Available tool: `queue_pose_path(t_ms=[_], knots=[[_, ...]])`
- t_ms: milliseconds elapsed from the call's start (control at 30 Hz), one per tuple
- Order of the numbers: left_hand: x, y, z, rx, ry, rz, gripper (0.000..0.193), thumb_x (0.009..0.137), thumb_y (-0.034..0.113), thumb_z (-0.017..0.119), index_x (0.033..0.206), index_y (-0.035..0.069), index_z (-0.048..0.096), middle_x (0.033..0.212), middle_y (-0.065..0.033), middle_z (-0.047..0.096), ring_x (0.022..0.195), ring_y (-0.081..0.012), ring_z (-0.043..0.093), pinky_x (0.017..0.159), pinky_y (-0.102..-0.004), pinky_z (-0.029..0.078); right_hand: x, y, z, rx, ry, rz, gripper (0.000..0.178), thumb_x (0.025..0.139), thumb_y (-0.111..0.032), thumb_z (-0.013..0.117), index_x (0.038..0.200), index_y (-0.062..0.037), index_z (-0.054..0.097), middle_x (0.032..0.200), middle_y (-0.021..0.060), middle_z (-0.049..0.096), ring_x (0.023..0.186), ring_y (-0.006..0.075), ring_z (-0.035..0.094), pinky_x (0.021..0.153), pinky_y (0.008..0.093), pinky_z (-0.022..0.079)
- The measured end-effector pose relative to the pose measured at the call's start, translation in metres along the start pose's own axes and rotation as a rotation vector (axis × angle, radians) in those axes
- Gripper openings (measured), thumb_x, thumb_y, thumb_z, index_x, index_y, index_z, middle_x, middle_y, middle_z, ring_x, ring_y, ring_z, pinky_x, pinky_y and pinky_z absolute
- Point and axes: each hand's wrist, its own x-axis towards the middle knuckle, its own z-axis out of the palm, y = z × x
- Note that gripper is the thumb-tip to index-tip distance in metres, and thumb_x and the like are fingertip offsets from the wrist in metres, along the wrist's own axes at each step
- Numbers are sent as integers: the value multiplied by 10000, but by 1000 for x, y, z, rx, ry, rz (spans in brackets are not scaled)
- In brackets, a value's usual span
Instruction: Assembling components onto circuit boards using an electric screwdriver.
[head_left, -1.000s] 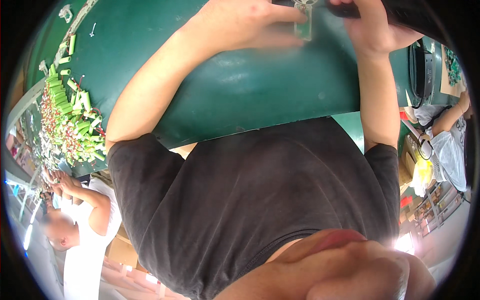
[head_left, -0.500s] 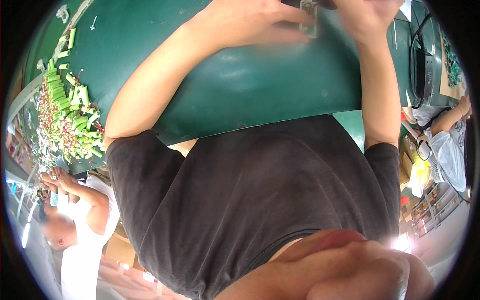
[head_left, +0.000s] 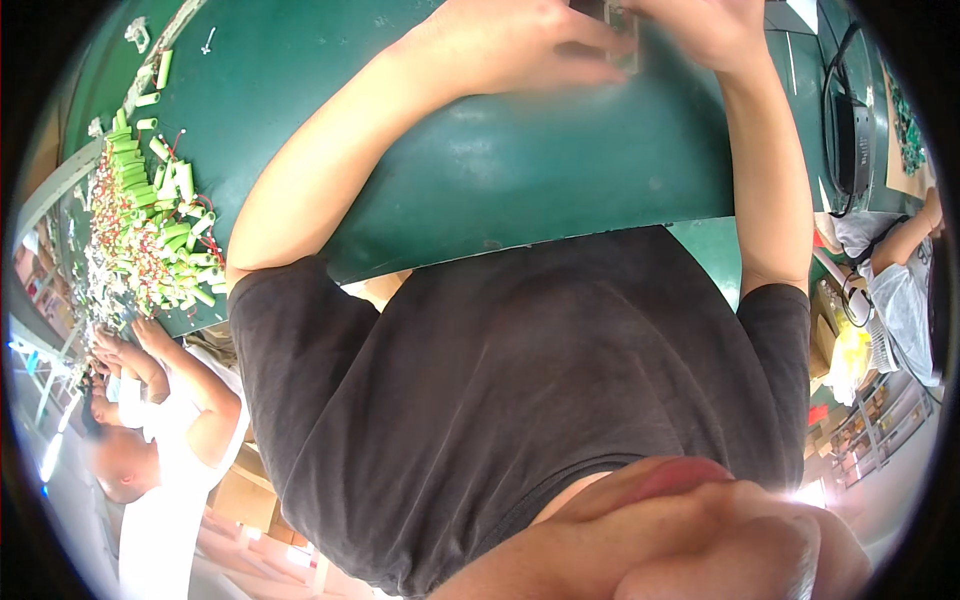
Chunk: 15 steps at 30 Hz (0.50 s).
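Observation:
At the top edge, over the green table (head_left: 560, 160), my left hand (head_left: 510, 45) has its thumb and fingers closed around a small, clear, pale rectangular case (head_left: 625, 45). Motion blurs the fingertips, and part of the case is hidden behind them. My right hand (head_left: 715, 30) is bent in close to the upper end of the case. Its fingers are partly cut off by the frame and smeared, so whether they grip anything cannot be made out. A dark patch shows between the two hands, too unclear to name.
A heap of green cylindrical cells with red wires (head_left: 160, 220) covers the table's left side. A black box-shaped device with a cable (head_left: 850, 145) lies at the right. A co-worker in white (head_left: 180, 440) works at lower left; another person's arm (head_left: 900, 240) shows at right.
My right hand has moved left and closer to the case in my left hand. The view has shifted slightly, and the co-worker's hands at left have moved.

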Motion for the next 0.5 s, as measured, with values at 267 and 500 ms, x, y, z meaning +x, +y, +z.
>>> queue_pose_path(t_ms=[267, 500], knots=[[5, 3, -4, -20, 45, -1, 280, 731, 217, 842, 969, 92, 764, 1304, -167, 573, 1223, -384, 541, 1029, -461, 483, -18, 0, 11, 198, 273, -6, 739, 824, 136, 610, 1476, -40, 311, 976, 88, 492, 807, 128, 529, 705, 257, 474], [25, -31, -28, 70, 90, -297, 311, 727, 225, 883, 986, 101, 762, 1343, -135, 636, 1219, -344, 619, 1035, -421, 516, -27, 0, 5, 235, 454, -85, 736, 856, 158, 606, 1463, -103, 282, 1074, 117, 500, 818, 153, 580, 700, 280, 496]])
